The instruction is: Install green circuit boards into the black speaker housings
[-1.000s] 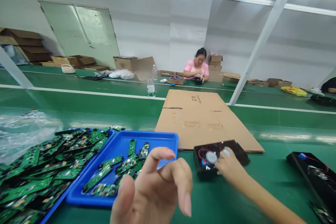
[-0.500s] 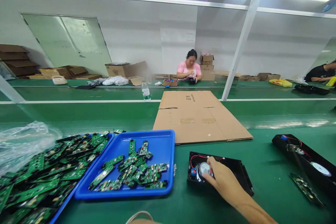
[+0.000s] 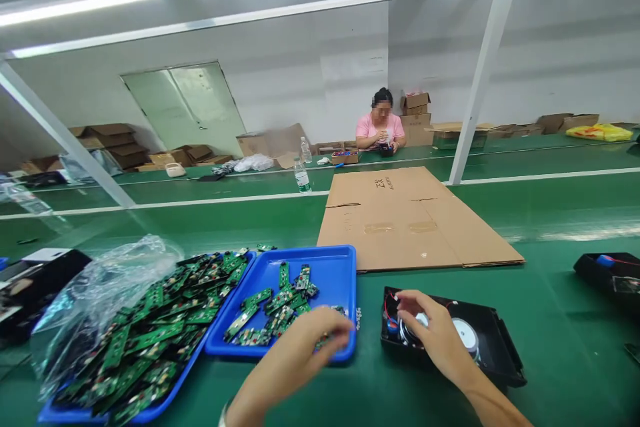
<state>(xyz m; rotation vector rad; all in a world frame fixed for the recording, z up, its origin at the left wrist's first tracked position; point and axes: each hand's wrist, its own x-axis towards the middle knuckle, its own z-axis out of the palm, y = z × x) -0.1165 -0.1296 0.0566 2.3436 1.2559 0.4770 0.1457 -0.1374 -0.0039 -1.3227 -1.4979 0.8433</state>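
My right hand [image 3: 435,330] is over the left part of a black plastic housing [image 3: 490,327], its thumb and fingers curved and apart above a round speaker [image 3: 411,332]. Nothing shows between the fingertips; whether they touch the red wires [image 3: 388,307] beside them is unclear. A second round white-faced speaker [image 3: 466,335] sits in the housing, right of the hand. My left hand [image 3: 313,337], slightly blurred, hovers over the front right of a blue tray [image 3: 343,267]. Its fingers and thumb are apart with nothing visible in them. Small green circuit boards [image 3: 283,300] lie in this tray, partly hidden by that hand.
Another blue tray [image 3: 165,407] at left is heaped with longer green boards [image 3: 150,330], beside a clear plastic bag [image 3: 110,287]. Flattened cardboard [image 3: 400,240] lies behind. Tiny pale parts [image 3: 359,318] sit by the smaller tray. Another housing [image 3: 610,273] stands right. A co-worker [image 3: 381,127] sits opposite.
My left hand has come up from the bottom edge to over the smaller blue tray. My right hand's fingers have curled in above the speaker. The view has turned left and tilted.
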